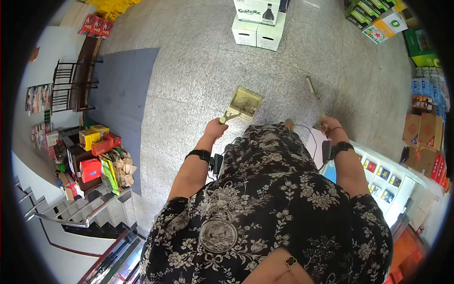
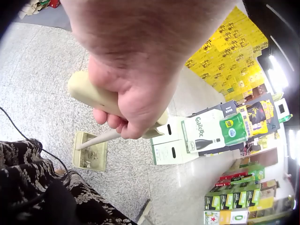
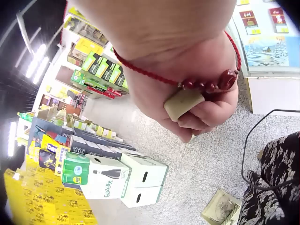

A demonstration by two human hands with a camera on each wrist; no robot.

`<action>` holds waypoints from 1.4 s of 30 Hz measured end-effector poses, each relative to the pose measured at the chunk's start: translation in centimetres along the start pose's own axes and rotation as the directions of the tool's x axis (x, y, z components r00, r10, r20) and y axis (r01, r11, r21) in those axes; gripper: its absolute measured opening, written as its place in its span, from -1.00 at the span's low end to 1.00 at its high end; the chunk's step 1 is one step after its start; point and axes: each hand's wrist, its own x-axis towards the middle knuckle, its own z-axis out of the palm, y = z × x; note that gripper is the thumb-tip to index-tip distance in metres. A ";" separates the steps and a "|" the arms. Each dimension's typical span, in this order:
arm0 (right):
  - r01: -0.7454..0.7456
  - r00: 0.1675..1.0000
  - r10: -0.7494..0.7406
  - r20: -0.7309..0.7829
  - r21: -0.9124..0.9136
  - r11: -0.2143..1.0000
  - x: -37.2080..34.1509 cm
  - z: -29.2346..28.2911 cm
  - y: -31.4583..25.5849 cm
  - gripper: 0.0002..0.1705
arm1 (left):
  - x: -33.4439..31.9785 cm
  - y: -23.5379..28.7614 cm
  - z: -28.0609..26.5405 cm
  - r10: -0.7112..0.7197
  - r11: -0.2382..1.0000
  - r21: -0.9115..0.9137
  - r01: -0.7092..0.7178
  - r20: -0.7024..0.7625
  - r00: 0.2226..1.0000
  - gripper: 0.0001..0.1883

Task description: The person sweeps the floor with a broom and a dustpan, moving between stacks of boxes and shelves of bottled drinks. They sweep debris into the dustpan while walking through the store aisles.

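My left hand grips the top of a long-handled beige dustpan. Its pan is on the speckled floor ahead of me, with grey dirt inside. Up close in the left wrist view, fingers curl round the thick cream handle. My right hand holds a broom by its stick, which slants down to the floor right of the dustpan. In the right wrist view, the handle's blunt end pokes out of the curled fingers, below a red bead bracelet. Most of the broom is hidden there.
White wine cartons are stacked on the floor ahead. A glass display counter stands close on my right, with cardboard boxes beyond. To the left are a grey mat, a loaded table and stairs. A thin cable hangs near my right hand.
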 end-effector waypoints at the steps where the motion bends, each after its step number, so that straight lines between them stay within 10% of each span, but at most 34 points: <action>1: -0.002 0.999 0.004 0.052 -0.032 0.999 0.2 0.1 -0.2 -0.83 | -0.4 0.8 -0.2 -0.010 0.999 -0.052 0.010 0.016 1.000 -0.65; 6: 0.125 0.975 -0.028 0.221 -0.439 0.890 -2.9 1.4 -2.5 -0.83 | -0.4 3.8 -0.2 -0.032 0.992 -0.125 0.036 0.031 0.999 -0.71; 21: 0.185 0.859 0.100 0.502 -0.487 0.853 0.3 -5.6 -12.1 -0.54 | 1.7 17.0 4.5 -0.099 0.970 -0.220 0.098 0.006 0.995 -0.74; 33: 0.047 0.928 0.012 0.373 -0.149 0.988 2.3 -20.6 -17.7 -0.52 | 4.6 25.8 8.6 -0.098 0.993 -0.062 0.101 0.054 0.994 -0.75; 42: 0.078 0.997 -0.078 0.018 -0.002 0.997 2.7 -26.3 -17.4 -0.92 | 5.8 30.5 8.8 -0.054 0.997 -0.051 0.056 0.041 0.998 -0.77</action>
